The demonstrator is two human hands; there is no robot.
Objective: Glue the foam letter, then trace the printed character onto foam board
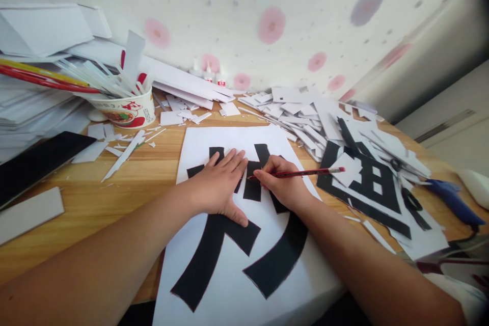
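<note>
Wooden tabletop, pencil in right grip

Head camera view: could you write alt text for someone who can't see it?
A person's right hand holds a pencil to black shapes on a white sheet, while the left hand lies spread over some of them. White scraps lie beyond the sheet on a wooden table.

Seemingly a home craft corner; patterned wall, wooden table, heaped offcuts and pencil suggest it.
</note>
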